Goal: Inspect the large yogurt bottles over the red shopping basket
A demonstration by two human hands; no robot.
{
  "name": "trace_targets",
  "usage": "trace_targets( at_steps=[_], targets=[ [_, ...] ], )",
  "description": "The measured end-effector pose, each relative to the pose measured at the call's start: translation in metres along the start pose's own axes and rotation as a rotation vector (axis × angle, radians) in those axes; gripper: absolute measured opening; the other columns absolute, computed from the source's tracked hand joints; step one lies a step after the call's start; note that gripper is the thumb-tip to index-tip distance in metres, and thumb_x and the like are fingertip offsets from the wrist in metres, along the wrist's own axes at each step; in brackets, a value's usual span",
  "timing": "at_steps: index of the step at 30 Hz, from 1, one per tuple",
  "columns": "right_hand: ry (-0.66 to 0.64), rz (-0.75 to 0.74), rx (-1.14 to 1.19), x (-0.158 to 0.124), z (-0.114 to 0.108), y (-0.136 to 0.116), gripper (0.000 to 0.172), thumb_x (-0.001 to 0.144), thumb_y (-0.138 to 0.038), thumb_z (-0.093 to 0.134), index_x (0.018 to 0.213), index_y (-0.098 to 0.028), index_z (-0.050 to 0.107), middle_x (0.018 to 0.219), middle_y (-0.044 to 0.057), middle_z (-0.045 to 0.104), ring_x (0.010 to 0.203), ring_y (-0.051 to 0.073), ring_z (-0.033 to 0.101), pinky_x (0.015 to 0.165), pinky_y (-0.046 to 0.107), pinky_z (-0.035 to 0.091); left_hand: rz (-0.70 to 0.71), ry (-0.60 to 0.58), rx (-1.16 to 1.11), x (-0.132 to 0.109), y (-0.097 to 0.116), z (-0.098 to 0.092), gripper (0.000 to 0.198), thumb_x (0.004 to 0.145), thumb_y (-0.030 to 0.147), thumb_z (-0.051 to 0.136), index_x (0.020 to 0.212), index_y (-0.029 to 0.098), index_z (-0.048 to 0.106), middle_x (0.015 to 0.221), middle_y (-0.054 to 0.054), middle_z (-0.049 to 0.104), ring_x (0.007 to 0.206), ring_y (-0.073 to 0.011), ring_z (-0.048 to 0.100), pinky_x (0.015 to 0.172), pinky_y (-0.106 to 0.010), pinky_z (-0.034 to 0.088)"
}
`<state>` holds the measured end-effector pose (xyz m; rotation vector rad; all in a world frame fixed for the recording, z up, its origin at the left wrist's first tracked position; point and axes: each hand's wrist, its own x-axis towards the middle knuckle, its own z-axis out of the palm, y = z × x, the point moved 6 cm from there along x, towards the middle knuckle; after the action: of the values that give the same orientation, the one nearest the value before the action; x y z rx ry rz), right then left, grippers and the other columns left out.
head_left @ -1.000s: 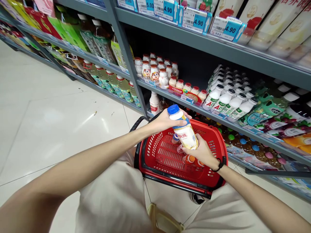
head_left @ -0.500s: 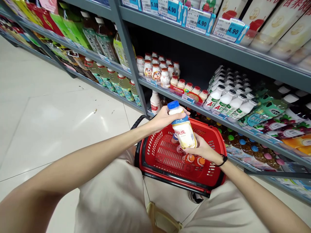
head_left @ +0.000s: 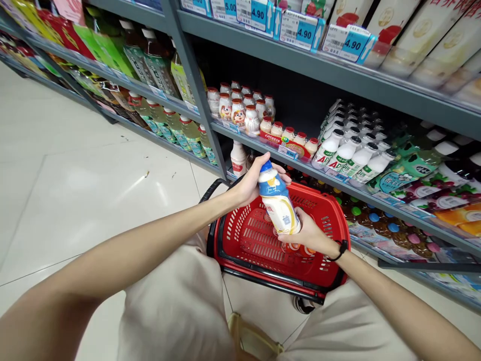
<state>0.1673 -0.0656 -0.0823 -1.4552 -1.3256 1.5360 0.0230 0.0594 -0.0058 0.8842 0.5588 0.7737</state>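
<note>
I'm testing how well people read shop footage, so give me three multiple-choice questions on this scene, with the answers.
1. Where is the red basket?
A) Below the hands
B) On the top shelf
C) Behind the shelving

2. What colour is the cap of the bottle?
A) Red
B) Blue
C) Green

3. How is that bottle placed?
A) Upright on a shelf
B) Lying on the floor
C) Tilted, held in both hands

Answers:
1. A, it sits beneath the hands.
2. B, the cap shows blue at the bottle's top.
3. C, the left hand grips its upper part and the right hand its lower part.
</note>
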Motion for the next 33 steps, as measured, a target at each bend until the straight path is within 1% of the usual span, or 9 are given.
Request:
trace_targets(
  at_steps=[3,8,10,14,16,19,22,28,33],
  targets=[
    [-0.007,0.011,0.027,-0.002,0.003,-0.002,0.079,0.062,-0.046,0.099,0.12,-0.019,0.051,0.119,0.011,0.072,0.105,0.027,0.071,0.092,0.044,0.059,0.013,0.001,0.025,0.0,0.0,0.001,0.056,0.087,0.071,0.061,0.083,0.016,0.073,0.083,-0.013,0.078,0.088,-0.0262,0.076,0.082,-0.037,0.061],
    [-0.283,0.014,0.177,-0.011,0.018,-0.018,0.072,0.069,-0.041,0.096,0.126,-0.018,0.058,0.122,0.01,0.072,0.108,0.024,0.07,0.098,0.039,0.057,-0.029,0.062,-0.085,-0.003,0.003,-0.004,0.046,0.082,0.059,0.061,0.066,0.016,0.068,0.071,-0.011,0.072,0.083,-0.0256,0.074,0.078,-0.036,0.06],
    [-0.337,0.039,0.229,-0.013,0.022,-0.021,0.069,0.07,-0.041,0.095,0.124,-0.018,0.059,0.122,0.009,0.073,0.109,0.023,0.07,0.098,0.037,0.057,-0.049,0.068,-0.121,-0.004,0.003,-0.006,0.046,0.081,0.058,0.059,0.064,0.017,0.067,0.068,-0.01,0.071,0.08,-0.025,0.074,0.077,-0.035,0.06],
    [-0.27,0.031,0.244,-0.01,0.021,-0.023,0.071,0.07,-0.038,0.095,0.127,-0.02,0.056,0.125,0.009,0.071,0.109,0.022,0.07,0.095,0.035,0.058,-0.028,0.09,-0.102,-0.006,0.006,-0.009,0.047,0.082,0.059,0.061,0.066,0.016,0.068,0.071,-0.011,0.072,0.079,-0.0243,0.073,0.077,-0.035,0.06],
    [-0.224,0.025,0.221,-0.008,0.018,-0.023,0.072,0.07,-0.038,0.095,0.127,-0.021,0.055,0.124,0.009,0.071,0.106,0.022,0.07,0.087,0.033,0.06,-0.012,0.101,-0.082,-0.007,0.006,-0.007,0.046,0.084,0.059,0.064,0.07,0.016,0.069,0.074,-0.011,0.073,0.081,-0.0241,0.074,0.078,-0.035,0.06],
    [-0.235,0.058,0.163,-0.007,0.016,-0.019,0.065,0.074,-0.043,0.093,0.123,-0.02,0.057,0.107,0.006,0.073,0.077,0.016,0.067,0.063,0.027,0.054,-0.022,0.141,-0.064,-0.008,0.002,-0.005,0.053,0.086,0.068,0.065,0.074,0.017,0.068,0.076,-0.011,0.074,0.083,-0.0243,0.074,0.079,-0.035,0.059],
    [-0.32,0.114,0.175,-0.01,0.019,-0.014,0.059,0.078,-0.049,0.089,0.118,-0.018,0.057,0.091,0.002,0.071,0.056,0.009,0.053,0.048,0.023,0.04,-0.053,0.154,-0.053,-0.008,-0.004,-0.003,0.059,0.086,0.075,0.064,0.079,0.017,0.068,0.079,-0.011,0.075,0.086,-0.0254,0.074,0.079,-0.035,0.059],
    [-0.368,0.165,0.261,-0.015,0.024,-0.019,0.056,0.074,-0.046,0.09,0.109,-0.017,0.058,0.09,0.002,0.068,0.055,0.007,0.047,0.048,0.023,0.036,-0.102,0.112,0.015,-0.012,-0.003,0.003,0.06,0.085,0.074,0.066,0.087,0.015,0.07,0.09,-0.013,0.077,0.084,-0.023,0.072,0.08,-0.034,0.057],
    [-0.397,0.164,0.286,-0.015,0.027,-0.025,0.05,0.075,-0.043,0.088,0.107,-0.017,0.059,0.089,0.001,0.066,0.056,0.007,0.046,0.049,0.022,0.034,-0.088,0.075,0.006,-0.015,-0.001,0.005,0.053,0.083,0.065,0.071,0.093,0.013,0.071,0.092,-0.013,0.078,0.083,-0.0215,0.072,0.082,-0.034,0.056]
  ],
)
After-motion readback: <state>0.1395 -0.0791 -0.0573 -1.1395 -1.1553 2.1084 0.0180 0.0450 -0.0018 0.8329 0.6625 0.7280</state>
